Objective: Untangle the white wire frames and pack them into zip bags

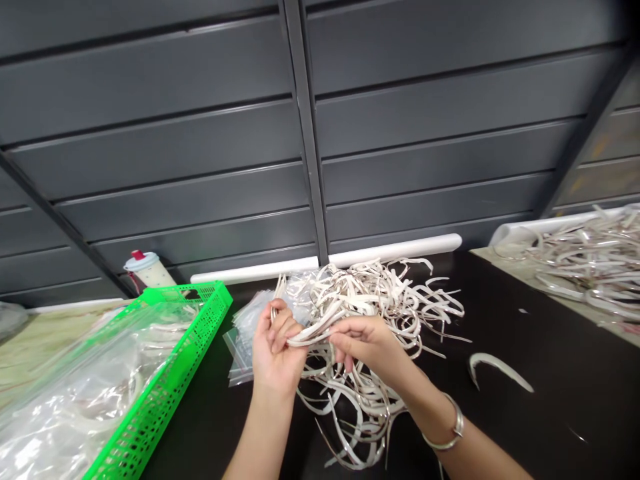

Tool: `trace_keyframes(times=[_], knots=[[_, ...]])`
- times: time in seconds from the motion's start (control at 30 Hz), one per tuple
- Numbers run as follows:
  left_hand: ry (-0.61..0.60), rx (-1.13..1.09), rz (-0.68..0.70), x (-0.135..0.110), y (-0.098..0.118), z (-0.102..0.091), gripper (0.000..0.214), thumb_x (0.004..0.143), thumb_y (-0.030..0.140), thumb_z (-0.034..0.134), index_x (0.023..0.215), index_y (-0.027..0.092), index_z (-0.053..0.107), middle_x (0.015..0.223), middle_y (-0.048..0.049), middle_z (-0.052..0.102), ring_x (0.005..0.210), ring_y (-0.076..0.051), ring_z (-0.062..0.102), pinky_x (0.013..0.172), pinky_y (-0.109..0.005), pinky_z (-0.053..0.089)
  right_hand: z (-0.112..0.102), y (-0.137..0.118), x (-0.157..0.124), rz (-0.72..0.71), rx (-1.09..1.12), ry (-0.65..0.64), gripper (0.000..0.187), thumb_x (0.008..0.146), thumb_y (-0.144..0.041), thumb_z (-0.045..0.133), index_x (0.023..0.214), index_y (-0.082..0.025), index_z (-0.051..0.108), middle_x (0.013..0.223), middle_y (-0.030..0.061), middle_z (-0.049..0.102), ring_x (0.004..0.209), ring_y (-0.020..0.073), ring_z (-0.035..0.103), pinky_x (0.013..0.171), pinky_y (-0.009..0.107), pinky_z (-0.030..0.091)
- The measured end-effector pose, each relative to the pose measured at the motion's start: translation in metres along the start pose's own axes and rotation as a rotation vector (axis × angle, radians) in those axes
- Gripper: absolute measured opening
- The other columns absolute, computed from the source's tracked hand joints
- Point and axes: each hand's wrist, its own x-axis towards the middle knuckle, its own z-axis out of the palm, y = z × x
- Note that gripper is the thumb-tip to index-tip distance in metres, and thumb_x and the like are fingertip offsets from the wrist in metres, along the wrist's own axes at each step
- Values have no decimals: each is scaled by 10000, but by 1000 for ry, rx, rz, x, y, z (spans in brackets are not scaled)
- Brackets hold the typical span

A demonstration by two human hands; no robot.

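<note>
My left hand [281, 337] is closed around a small bundle of curved white strips [320, 328], whose ends poke out above the fingers. With thumb and fingers, my right hand [363, 339] pinches the other end of that bundle. Just behind and below both hands spreads a tangled pile of similar curved strips [380, 293], white with shiny metallic edges. Flat clear zip bags [245, 340] lie beside my left hand, partly covered by it. One single curved strip [500, 365] rests apart on the dark table, to the right.
At left stands a green perforated basket [165, 390] holding clear bags of strips. A cup with a red-topped lid [150, 268] is behind it. White rolls [400, 250] line the grey slatted wall [200, 133]. Another heap of strips [595, 260] lies far right on the dark table's [565, 407] far side.
</note>
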Motion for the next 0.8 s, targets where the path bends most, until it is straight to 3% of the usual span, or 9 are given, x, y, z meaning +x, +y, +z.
trace_keyframes(times=[0.1,0.23,0.33,0.4,0.5,0.6,0.7,0.8], knots=[[-11,91,48,-2,-2,4,418,996,227,204,733,142,518,397,98,344,287,-26,330,415,-125,365,8,1,-2,-109,-30,72,160,795,-301,640,849,-174,721,580,-5,644,413,78,559,395,184,469],[42,403,205,-6,-10,8,376,972,263,319,679,159,530,437,70,385,370,-59,377,495,-178,439,10,-8,-8,-236,-68,93,143,837,-238,591,801,-180,717,614,11,673,490,109,643,461,203,528],[19,572,329,-6,-16,6,339,927,341,433,676,152,558,476,46,419,422,-71,383,452,-171,394,-6,-18,-10,-313,-105,180,135,838,-227,596,778,-200,714,624,17,689,522,129,665,477,228,554],[24,605,337,-5,-16,4,319,899,370,478,693,148,573,469,51,402,414,-67,353,427,-165,362,-27,-23,-10,-318,-136,270,124,832,-234,606,777,-210,714,627,18,691,532,134,664,490,241,564],[80,574,308,0,-9,2,257,881,317,501,693,153,560,462,65,371,396,-59,307,410,-160,337,-64,-29,-11,-254,-216,403,134,804,-294,643,771,-180,706,601,20,671,489,133,634,494,248,545],[105,522,307,2,-2,3,247,890,250,459,682,152,547,454,67,352,389,-56,289,391,-153,313,-94,-30,-12,-92,-394,293,205,779,-354,650,720,-160,683,566,19,646,481,138,610,483,238,502],[98,506,295,2,2,4,268,903,230,420,685,146,552,447,66,344,384,-53,288,385,-149,308,-106,-20,-7,106,-594,110,221,793,-345,603,673,-175,676,510,-4,612,417,125,553,451,233,448],[79,508,268,1,2,6,258,897,226,429,687,145,555,448,68,341,383,-51,286,382,-151,309,-105,5,9,125,-738,207,178,781,-323,592,732,-197,707,506,-10,608,456,150,564,521,266,462]])
